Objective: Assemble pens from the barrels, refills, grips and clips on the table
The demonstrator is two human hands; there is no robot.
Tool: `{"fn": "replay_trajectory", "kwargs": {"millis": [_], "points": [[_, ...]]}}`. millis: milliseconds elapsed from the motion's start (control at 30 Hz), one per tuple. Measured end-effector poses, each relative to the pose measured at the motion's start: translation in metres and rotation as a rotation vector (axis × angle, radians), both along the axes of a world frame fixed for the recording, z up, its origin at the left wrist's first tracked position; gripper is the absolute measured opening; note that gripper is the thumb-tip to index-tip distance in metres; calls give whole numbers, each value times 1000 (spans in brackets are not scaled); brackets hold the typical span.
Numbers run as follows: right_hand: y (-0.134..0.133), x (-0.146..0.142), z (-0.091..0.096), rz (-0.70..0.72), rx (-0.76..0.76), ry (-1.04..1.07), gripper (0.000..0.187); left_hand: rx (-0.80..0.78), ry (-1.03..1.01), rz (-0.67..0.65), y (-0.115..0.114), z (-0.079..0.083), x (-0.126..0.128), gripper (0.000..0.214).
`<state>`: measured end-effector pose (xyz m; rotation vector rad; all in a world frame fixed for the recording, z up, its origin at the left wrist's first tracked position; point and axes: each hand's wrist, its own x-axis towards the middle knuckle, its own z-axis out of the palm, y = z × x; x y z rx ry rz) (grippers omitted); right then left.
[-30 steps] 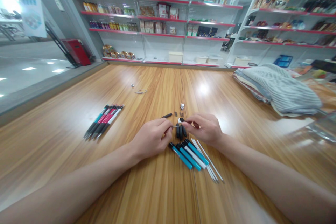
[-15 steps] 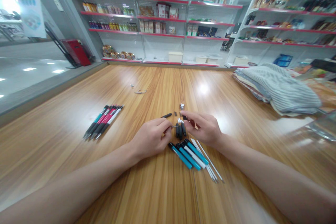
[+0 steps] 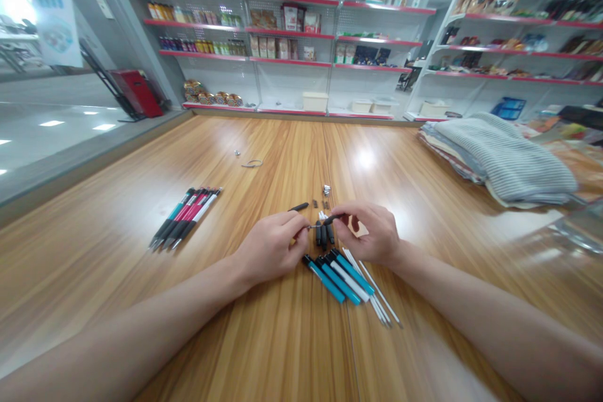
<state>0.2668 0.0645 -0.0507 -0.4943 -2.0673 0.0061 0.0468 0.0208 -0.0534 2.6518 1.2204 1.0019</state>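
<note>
My left hand [image 3: 273,245] is closed in a pinch on a thin pen refill whose metal tip [image 3: 311,227] points right. My right hand [image 3: 370,232] is closed on a small black pen tip piece [image 3: 331,219], held against that refill tip. Just below the fingers lie a few black pen sleeves [image 3: 324,235]. Nearer me lie teal and black pen barrels [image 3: 336,276] and white refills [image 3: 374,295]. Both forearms rest low over the wooden table [image 3: 282,339].
A row of assembled teal, red and black pens [image 3: 186,217] lies to the left. Small black parts [image 3: 299,206], metal springs [image 3: 326,189] and a wire ring [image 3: 253,164] sit further back. Folded grey cloth [image 3: 504,160] is at the right. Store shelves [image 3: 292,31] stand behind.
My right hand picked a black tip piece from the small parts and brought it down to the refill tip held by my left hand. My left hand stayed put.
</note>
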Motion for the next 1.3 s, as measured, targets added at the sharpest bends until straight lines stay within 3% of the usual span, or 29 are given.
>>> {"fn": "replay_trajectory", "kwargs": {"millis": [400, 633, 933, 1133, 1300], "points": [[0, 3, -1, 113, -94, -38, 22, 14, -3, 4, 1, -2, 0, 13], [3, 6, -2, 111, -173, -76, 24, 45, -39, 21, 1, -1, -3, 15], [4, 2, -2, 122, -118, -84, 15, 70, -37, -2, 1, -3, 0, 15], [6, 1, -2, 72, -98, -111, 14, 82, -81, 8, 1, -8, 0, 30], [8, 1, -3, 66, -77, -112, 16, 71, -88, -10, 2, -8, -1, 22]]}}
